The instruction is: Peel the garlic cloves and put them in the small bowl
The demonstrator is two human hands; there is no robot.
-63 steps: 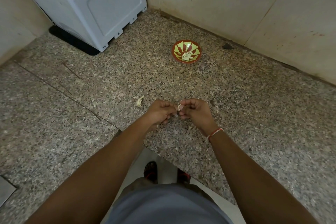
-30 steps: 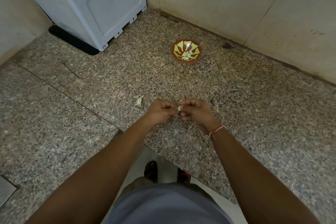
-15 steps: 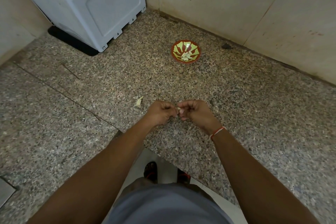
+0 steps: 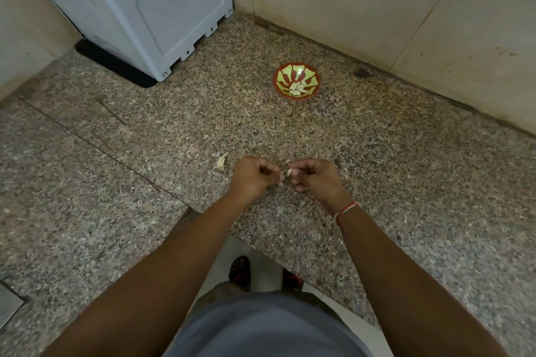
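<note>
A pale garlic clove (image 4: 289, 172) is pinched above the counter; peeled cloves (image 4: 298, 87) fill the small bowl (image 4: 296, 66).

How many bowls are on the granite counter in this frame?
1: a small red-rimmed bowl with a green and red pattern stands on the speckled granite counter near the back wall, holding peeled garlic cloves. No other shows.

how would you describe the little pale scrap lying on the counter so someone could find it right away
Start from the speckled granite counter and find the left hand near its front edge. Just left of that hand, apart from it, lies a small pale garlic scrap. Unlike the cloves in the red and green bowl farther back, it sits alone on bare stone.
</note>
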